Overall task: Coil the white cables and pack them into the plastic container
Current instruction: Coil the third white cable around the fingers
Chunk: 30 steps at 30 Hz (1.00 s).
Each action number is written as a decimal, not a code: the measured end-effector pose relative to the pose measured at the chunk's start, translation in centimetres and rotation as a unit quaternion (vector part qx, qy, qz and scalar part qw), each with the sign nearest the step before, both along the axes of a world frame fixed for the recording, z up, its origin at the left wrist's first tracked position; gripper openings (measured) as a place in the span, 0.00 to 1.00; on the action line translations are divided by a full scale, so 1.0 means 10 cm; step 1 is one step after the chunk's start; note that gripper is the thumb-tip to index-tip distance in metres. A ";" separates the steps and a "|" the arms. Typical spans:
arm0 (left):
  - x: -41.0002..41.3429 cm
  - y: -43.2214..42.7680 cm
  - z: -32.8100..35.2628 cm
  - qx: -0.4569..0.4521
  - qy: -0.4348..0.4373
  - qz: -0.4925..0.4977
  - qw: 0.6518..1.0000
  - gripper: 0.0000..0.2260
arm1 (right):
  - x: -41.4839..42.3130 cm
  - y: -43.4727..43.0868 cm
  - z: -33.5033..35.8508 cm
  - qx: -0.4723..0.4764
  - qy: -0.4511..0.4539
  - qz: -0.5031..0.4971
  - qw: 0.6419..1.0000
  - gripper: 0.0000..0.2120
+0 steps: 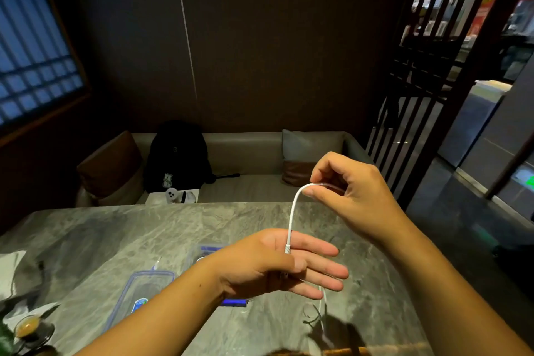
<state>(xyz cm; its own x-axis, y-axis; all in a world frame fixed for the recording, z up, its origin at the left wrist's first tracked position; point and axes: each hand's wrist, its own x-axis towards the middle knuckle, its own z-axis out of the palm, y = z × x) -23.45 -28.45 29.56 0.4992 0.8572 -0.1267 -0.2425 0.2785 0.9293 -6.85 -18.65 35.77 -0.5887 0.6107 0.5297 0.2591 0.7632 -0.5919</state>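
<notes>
Dim booth, a grey veined stone bench point(144, 225) under you, a black backpack point(176, 153) on the sofa beyond.

- Where: the thin white cable point(293, 211) is up in the air between your two hands, not yet in the clear plastic container with blue trim point(206, 250). That sits on the bench, mostly hidden behind your left wrist. Its clear blue-rimmed lid point(138, 289) lies beside it, nearer you.
- Left hand point(274, 263): fingers point(320, 250) straight and together. The thumb alone seems to clamp the plug end against them.
- Right hand point(349, 191): higher up, fingers curled, thumb and forefinger pinching the top of the arc.
- Lie of it: the run between your hands stands near upright, long axis from left hand up to right, bending right at the top. The ribbed plug end points down into the left hand. The loose tail drops from under the left fingers to the bench at lower right.

Risks, as I judge them:
- The thumb hold looks light — pull with the right hand and the plug may slide out, losing the first loop.
- The tail trails near a thin dark thing on the bench that I cannot identify; it could snag there as you wind.
- A springy cable may uncoil when released.
- Your left forearm hangs over the container — a low swing could shove it.
</notes>
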 end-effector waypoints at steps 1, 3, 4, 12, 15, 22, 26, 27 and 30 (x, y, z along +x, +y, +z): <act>0.00 0.00 0.02 0.001 0.004 -0.002 1.000 0.18 | 0.00 0.00 0.02 0.002 0.008 0.004 1.000 0.06; 0.01 -0.01 0.06 0.012 0.018 -0.011 1.000 0.18 | -0.03 0.00 0.02 -0.005 0.014 0.005 1.000 0.05; 0.02 -0.01 0.07 0.022 0.024 -0.016 0.999 0.17 | -0.05 0.01 0.00 -0.023 0.018 0.009 1.000 0.05; 0.06 -0.03 0.26 0.091 -0.076 -0.008 0.993 0.22 | -0.24 0.18 -0.93 -0.368 0.009 0.036 0.929 0.13; -0.01 0.04 0.31 0.108 -0.107 0.018 0.988 0.22 | -0.37 -0.09 -1.10 -0.415 0.002 0.027 0.909 0.13; -0.13 0.11 0.13 0.102 -0.116 0.116 0.981 0.23 | -0.27 -0.70 -1.07 -0.458 0.015 0.081 0.885 0.18; -0.22 0.11 -0.04 0.064 -0.093 0.161 0.980 0.23 | -0.06 -0.76 -0.95 -0.425 -0.028 0.115 0.898 0.12; -0.23 0.10 -0.09 0.057 -0.089 0.162 0.981 0.24 | -0.01 -0.76 -0.89 -0.411 -0.044 0.122 0.902 0.10; -0.27 0.05 -0.18 0.026 -0.094 0.141 0.985 0.25 | 0.16 -0.68 -0.68 -0.368 -0.025 0.131 0.920 0.07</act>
<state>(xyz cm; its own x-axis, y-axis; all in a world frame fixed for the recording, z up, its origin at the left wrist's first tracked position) -26.15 -27.91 27.80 0.2509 0.9680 -0.0062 -0.4722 0.1279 0.8722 -5.26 -25.47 29.00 -0.7785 0.6276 -0.0017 0.1644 0.2013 -0.9656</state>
